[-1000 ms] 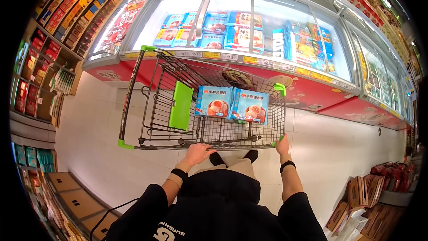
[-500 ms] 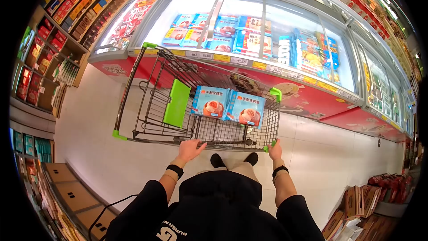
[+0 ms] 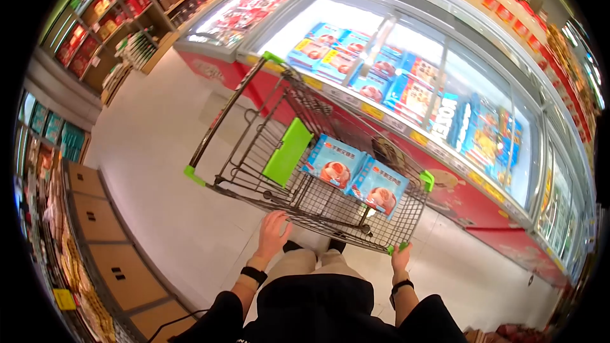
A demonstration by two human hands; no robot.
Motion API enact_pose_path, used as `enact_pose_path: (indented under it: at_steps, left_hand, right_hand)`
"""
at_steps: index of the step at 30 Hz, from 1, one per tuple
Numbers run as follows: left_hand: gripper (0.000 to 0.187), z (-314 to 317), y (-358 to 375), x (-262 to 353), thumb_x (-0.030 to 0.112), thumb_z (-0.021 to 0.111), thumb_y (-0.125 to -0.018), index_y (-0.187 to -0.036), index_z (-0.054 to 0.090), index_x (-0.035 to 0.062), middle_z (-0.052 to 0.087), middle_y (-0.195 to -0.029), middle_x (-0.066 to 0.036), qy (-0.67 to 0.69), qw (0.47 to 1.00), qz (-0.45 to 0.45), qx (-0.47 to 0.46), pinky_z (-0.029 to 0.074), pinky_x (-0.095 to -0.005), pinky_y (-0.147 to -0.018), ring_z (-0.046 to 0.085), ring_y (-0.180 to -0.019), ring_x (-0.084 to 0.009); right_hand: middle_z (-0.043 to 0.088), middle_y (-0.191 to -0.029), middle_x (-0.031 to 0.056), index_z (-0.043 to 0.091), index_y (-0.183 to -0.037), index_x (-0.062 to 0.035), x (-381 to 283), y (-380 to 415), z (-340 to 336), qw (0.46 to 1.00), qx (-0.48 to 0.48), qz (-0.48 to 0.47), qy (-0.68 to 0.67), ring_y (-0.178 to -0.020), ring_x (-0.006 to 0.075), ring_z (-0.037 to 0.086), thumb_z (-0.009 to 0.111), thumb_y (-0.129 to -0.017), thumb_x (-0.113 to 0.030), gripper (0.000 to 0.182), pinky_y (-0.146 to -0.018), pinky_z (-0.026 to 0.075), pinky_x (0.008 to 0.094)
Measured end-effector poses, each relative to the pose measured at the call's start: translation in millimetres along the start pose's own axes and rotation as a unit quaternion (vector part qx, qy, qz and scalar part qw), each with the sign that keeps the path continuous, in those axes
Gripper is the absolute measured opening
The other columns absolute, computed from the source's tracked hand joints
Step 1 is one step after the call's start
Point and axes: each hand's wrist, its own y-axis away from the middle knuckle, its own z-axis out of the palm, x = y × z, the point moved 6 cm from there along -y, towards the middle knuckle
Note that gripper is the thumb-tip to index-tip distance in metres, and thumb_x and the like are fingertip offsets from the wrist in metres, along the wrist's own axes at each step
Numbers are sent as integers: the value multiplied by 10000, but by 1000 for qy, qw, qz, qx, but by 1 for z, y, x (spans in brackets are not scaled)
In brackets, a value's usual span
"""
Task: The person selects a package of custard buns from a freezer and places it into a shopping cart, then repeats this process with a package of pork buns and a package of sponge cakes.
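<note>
A wire shopping cart (image 3: 251, 198) with green corner caps stands in front of me, its side toward my body. My right hand (image 3: 400, 258) is closed around the green corner (image 3: 398, 249) at the cart's near right end. By the near side rail, my left hand (image 3: 273, 235) has its fingers loosely bent and apart, fingertips right at the rail and nothing in the palm. Two blue packs of frozen buns, a left pack (image 3: 335, 163) and a right pack (image 3: 380, 187), lie side by side in the basket. A green panel (image 3: 288, 152) is fixed at the cart's left end.
Beyond the cart runs a glass-topped chest freezer (image 3: 406, 128) holding several blue packs (image 3: 327, 51). Cardboard-coloured cabinets (image 3: 117, 269) line the left below stacked goods. Shelves of red boxes (image 3: 79, 44) rise at the far left. Pale floor tiles (image 3: 152, 133) extend left of the cart.
The view has turned, so cart and freezer now slant down to the right. My left hand has loosened at the near rail; my right hand stays on the green corner.
</note>
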Motion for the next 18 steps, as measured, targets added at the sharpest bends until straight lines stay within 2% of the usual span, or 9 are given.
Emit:
enact_pose_path:
  at_steps: [2,4,6,9,11,14,16,17,18]
  left_hand:
    - [168,-23,25,-16,152,654,-878,-963,641,7,633,-984,-129,-13,998,-49,39,492,-390,-808,594,-936,-313]
    - [139,-39,53,-40,155,646,-885,-899,644,17,640,-912,-125,15,989,-142,37,499,-380,-693,609,-814,-299]
    - [154,-57,78,-67,163,641,-891,-833,634,21,634,-826,-120,23,978,-208,21,490,-378,-598,604,-694,-289]
    - [234,-83,96,-109,185,640,-897,-736,598,19,599,-691,-115,2,969,-246,-17,453,-387,-512,566,-553,-292]
    - [292,-108,94,-139,198,645,-896,-682,569,15,563,-622,-118,-24,972,-233,-17,430,-396,-486,539,-508,-309]
    - [322,-141,83,-195,208,641,-900,-650,565,20,539,-592,-116,-27,983,-176,39,428,-389,-488,525,-507,-322]
    - [380,-167,69,-228,220,690,-850,-580,497,34,499,-560,-109,-22,981,-188,35,395,-384,-461,500,-493,-317]
    - [401,-182,62,-246,222,705,-833,-563,473,39,488,-551,-106,-28,980,-193,30,386,-386,-454,493,-488,-314]
    - [424,-195,55,-265,223,719,-817,-545,448,44,476,-541,-102,-36,980,-197,22,376,-387,-447,486,-484,-311]
  right_hand:
    - [602,-1142,290,299,-1380,-27,10,0,-1,1000,-11,15,14,-1045,461,586,659,-864,-208,654,-887,468,479]
    - [608,-1135,279,316,-1371,-25,17,-10,3,998,-16,43,45,-1038,460,588,666,-856,-211,650,-891,468,478]
    - [615,-1113,269,352,-1345,-14,36,-25,9,999,18,20,40,-1024,448,597,680,-837,-214,637,-890,471,478]
    - [600,-1144,259,417,-1292,32,38,-37,7,991,-4,113,71,-1054,421,593,677,-804,-155,584,-905,471,476]
    - [594,-1145,265,474,-1226,69,42,-41,6,980,122,98,124,-1056,432,575,626,-850,-243,511,-923,447,469]
    - [630,-1014,269,567,-1078,75,-36,0,12,923,377,75,6,-910,415,602,535,-900,-275,395,-825,460,473]
    - [644,-849,253,617,-912,81,-117,28,41,917,378,105,-79,-757,392,591,473,-928,-292,400,-724,449,474]
    - [637,-739,218,627,-810,69,-150,34,60,914,381,67,-120,-672,358,575,467,-927,-328,443,-672,444,454]
    - [640,-743,202,630,-794,58,-190,44,80,917,366,56,-149,-669,343,574,463,-926,-330,443,-666,444,448]
